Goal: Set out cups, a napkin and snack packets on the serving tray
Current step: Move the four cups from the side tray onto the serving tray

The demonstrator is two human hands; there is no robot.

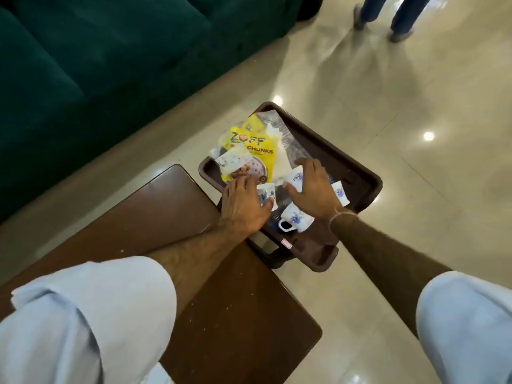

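Note:
A dark brown serving tray [357,169] sits partly on the wooden table's corner and juts out over the floor. Yellow snack packets [253,145] lie at its far left, with a white napkin [279,153] beside them. Several white cups with blue flowers lie tipped on the tray. My left hand [243,206] grips one cup [266,194] by its side. My right hand [313,189] is spread flat over another cup [295,174], touching it. A third cup [296,220] lies under my right wrist, and a fourth [340,192] shows past that hand.
The brown wooden table [155,217] lies under my left forearm. A green sofa [97,65] fills the upper left. The glossy tiled floor [415,120] surrounds the tray. Another person's legs [393,15] stand at the top right.

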